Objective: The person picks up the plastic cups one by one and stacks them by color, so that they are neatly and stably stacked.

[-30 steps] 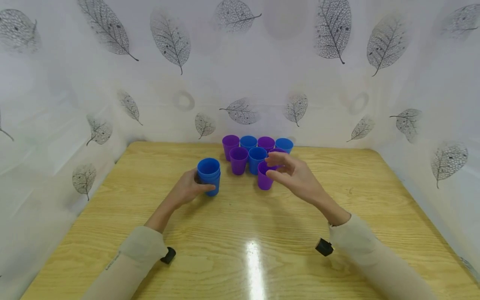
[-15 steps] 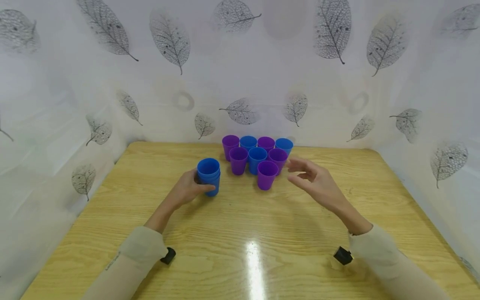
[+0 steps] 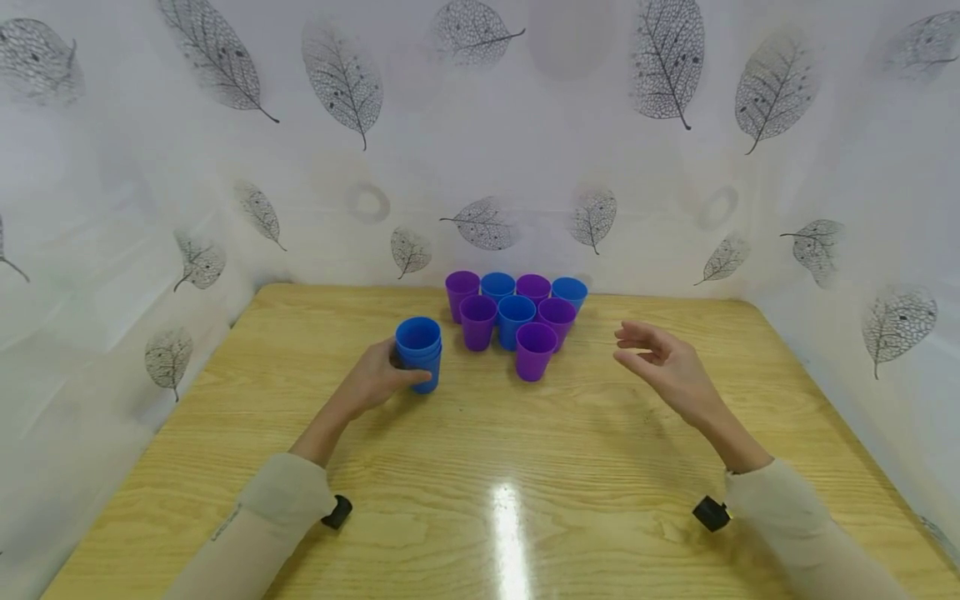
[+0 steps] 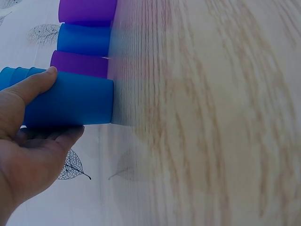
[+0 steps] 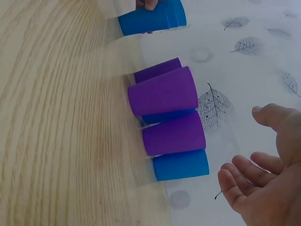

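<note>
My left hand (image 3: 377, 376) grips a short stack of nested blue cups (image 3: 420, 354), left of the other cups; in the left wrist view, thumb and fingers lie on opposite sides of the blue stack (image 4: 75, 99). Several purple and blue cups stand upright in rows at the back, with one purple cup (image 3: 534, 353) in front. My right hand (image 3: 675, 371) is held to the right of these cups, fingers loosely bent and apart, touching nothing. The right wrist view shows that hand (image 5: 268, 174) beside the purple cup (image 5: 164, 92) and others.
The wooden table (image 3: 420, 492) ends at the back and sides against a pale curtain (image 3: 525, 150) with a leaf print. The back row of cups stands close to the curtain.
My right hand has moved away to the right from over the front purple cup, leaving the cups there in full view. The left hand and the blue stack stay in place.
</note>
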Available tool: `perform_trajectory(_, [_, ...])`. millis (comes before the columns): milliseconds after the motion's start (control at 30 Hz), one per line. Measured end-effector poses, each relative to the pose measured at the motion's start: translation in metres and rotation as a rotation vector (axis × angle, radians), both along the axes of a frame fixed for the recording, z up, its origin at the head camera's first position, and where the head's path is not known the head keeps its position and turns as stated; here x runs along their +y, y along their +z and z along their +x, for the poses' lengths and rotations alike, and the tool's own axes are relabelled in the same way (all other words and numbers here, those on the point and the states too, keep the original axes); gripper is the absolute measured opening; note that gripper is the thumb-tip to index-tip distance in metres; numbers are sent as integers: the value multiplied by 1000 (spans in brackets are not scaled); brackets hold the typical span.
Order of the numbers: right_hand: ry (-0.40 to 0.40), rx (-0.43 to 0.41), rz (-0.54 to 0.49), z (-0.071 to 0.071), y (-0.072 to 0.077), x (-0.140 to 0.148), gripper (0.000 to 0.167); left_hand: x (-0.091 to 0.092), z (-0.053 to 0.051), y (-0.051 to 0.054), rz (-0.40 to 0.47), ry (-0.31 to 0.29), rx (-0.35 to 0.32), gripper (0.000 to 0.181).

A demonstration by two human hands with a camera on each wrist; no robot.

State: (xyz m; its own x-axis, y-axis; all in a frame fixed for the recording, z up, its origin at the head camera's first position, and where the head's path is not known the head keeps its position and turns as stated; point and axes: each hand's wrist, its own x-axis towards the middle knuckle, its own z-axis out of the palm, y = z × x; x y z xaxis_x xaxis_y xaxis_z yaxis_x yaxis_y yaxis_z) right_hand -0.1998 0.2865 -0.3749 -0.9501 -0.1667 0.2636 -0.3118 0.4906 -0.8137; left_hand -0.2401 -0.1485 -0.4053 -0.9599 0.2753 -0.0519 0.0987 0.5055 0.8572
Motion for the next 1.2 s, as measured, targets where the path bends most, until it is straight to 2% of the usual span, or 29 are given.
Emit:
perform_trajectory(233, [-55, 10, 50, -9, -8, 20, 56, 1, 0, 0, -6, -6, -1, 72])
perform_trajectory(533, [-102, 7, 76, -25, -16, 31, 59, 0, -2, -1, -5, 4, 6, 72])
perform_trajectory(900, [-129, -6, 83, -54, -27, 36, 61, 1, -1, 0, -1, 3, -6, 71])
perform_trajectory(1200, [-136, -3, 66, -77, -33, 27, 60, 1, -1, 1, 1, 6, -13, 73])
